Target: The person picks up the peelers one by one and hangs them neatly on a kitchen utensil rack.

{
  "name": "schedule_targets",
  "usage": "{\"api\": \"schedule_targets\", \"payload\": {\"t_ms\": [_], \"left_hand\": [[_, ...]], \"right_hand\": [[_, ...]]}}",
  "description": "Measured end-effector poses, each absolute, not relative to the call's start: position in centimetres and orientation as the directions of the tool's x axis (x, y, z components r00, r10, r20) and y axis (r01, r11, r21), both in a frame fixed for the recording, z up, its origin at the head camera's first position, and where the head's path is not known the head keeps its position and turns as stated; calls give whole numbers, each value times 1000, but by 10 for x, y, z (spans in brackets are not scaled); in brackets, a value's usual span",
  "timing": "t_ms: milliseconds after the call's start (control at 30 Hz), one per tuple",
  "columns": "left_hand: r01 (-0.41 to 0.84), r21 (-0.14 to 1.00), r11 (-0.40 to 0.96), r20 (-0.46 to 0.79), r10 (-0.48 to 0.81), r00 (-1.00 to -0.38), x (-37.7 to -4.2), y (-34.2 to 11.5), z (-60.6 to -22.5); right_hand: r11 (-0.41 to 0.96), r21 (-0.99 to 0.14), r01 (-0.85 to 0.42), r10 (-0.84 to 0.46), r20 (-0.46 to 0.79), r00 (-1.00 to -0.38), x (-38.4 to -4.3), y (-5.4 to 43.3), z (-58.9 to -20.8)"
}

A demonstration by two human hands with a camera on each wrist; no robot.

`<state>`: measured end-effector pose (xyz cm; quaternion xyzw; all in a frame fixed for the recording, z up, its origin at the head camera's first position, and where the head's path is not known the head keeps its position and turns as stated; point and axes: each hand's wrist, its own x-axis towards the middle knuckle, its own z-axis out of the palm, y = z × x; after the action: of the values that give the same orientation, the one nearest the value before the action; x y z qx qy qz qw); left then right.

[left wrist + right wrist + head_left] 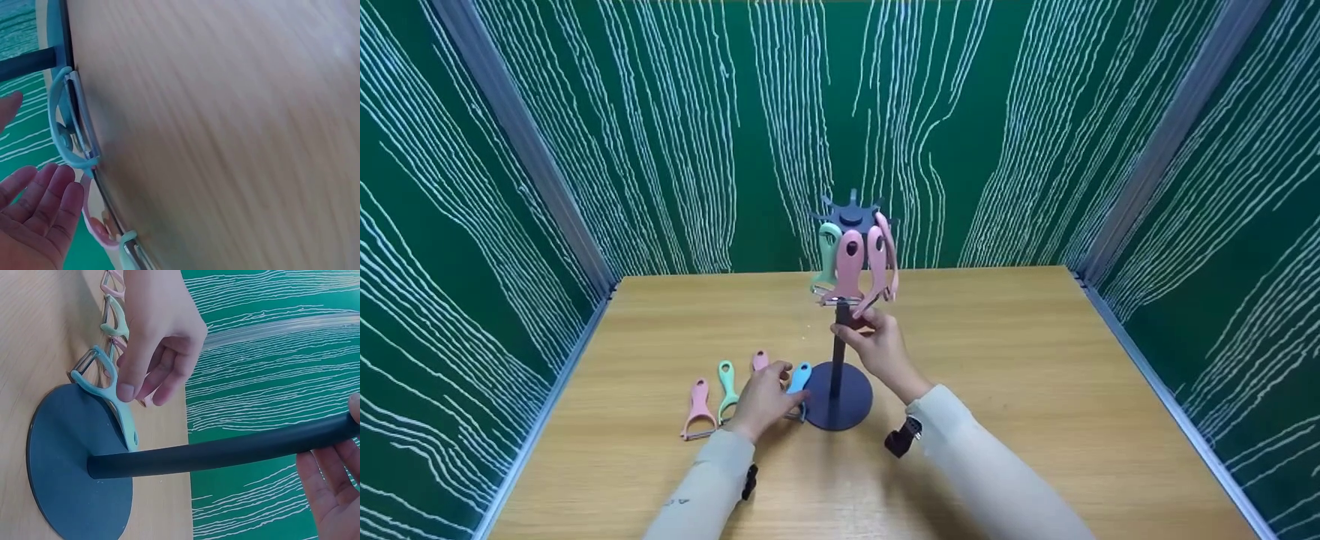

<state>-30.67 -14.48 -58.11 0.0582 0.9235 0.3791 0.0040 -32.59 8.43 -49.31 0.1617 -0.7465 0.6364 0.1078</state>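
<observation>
Right hand (883, 352) grips dark cylindrical stand pole (837, 369); left hand (763, 401) spread, beside light-blue Y-shaped plastic peeler (801, 376), contact unclear; dark mark (678, 501) on pale sleeve (706, 476) illegible

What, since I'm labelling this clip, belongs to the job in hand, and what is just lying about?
Seemingly part of the job:
dark stand, gripped by the right hand
hanging peelers, pink and green
blue peeler, beside the left hand
loose pink peelers and green peeler

Just around it:
wooden table
green back wall
no stray objects visible
</observation>
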Motion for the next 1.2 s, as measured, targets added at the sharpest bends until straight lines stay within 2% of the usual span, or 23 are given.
{"api": "schedule_targets", "payload": {"t_ms": [633,967,1200], "left_hand": [[99,683,724,40,99,-994,-319,-135,-592],[107,623,775,112,47,-993,-322,-132,-595],[63,641,765,57,34,-998,-319,-134,-591]], "right_hand": [[156,-912,-380,-91,370,-925,-326,83,-493],[191,-887,-421,-89,412,-907,-326,83,-493],[175,-898,-403,-91,393,-915,-327,84,-493]]}}
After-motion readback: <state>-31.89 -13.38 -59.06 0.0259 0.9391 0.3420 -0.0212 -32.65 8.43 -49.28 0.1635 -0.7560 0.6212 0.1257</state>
